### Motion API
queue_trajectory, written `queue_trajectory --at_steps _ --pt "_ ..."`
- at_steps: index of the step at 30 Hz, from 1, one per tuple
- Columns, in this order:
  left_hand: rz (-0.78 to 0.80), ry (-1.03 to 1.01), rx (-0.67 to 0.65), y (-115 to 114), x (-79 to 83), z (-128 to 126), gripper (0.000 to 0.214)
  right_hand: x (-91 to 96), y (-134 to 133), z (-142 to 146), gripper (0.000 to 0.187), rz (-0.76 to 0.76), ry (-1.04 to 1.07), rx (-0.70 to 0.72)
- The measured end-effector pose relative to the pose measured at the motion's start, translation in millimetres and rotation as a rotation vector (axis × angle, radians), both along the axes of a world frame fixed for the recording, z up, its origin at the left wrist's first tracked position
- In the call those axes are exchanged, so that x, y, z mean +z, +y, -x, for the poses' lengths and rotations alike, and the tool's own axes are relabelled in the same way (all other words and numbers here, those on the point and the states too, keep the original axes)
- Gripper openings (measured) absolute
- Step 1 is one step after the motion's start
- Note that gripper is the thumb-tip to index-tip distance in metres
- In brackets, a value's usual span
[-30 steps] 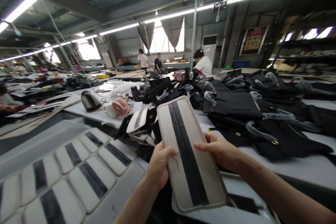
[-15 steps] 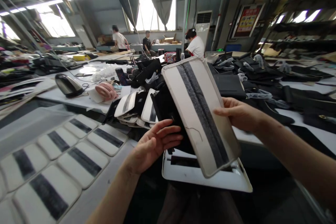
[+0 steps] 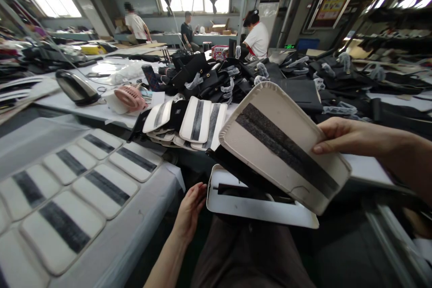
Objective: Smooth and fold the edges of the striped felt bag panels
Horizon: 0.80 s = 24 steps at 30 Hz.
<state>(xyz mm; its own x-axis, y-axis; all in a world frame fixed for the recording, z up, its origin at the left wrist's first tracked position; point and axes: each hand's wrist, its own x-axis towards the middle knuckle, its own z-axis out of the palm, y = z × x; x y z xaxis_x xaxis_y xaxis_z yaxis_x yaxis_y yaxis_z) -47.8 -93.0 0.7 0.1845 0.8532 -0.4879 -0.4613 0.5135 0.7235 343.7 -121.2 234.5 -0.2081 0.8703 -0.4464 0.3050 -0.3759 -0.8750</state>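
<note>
My right hand (image 3: 351, 137) grips one edge of a beige padded panel (image 3: 286, 144) with a dark fuzzy strip down its middle, holding it tilted in the air above my lap. A black piece hangs under the panel. My left hand (image 3: 189, 209) is lowered beside my thigh, fingers loosely extended, holding nothing, close to the left end of a white tray (image 3: 256, 209) resting on my lap. Just beyond lies a stack of similar striped panels (image 3: 199, 123).
Rows of striped panels (image 3: 84, 184) lie on the grey table at left. A pink fan (image 3: 130, 97) and a dark kettle (image 3: 74, 87) stand behind them. Black bags (image 3: 303, 92) cover the tables at right. Three people work at the back.
My left hand let go of the panel and dropped toward my lap. My right hand swung the panel to the right and tilted it flatter. The view turned downward.
</note>
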Motion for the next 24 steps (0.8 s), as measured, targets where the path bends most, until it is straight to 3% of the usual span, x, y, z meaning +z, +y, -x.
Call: queue_trajectory --at_steps 6,15,24 --pt "-0.038 0.087 -0.07 -17.9 -6.8 -12.0 0.05 -0.3 0.7 9.4 0.024 0.066 -0.052 0.025" --pt "0.036 0.056 -0.039 -12.9 -29.7 -16.7 0.047 -14.8 6.6 11.5 0.025 0.085 -0.113 0.167" --pt "0.047 0.038 -0.011 -10.3 -34.7 -22.6 0.04 -31.9 12.9 17.5 0.025 0.193 -0.2 0.286"
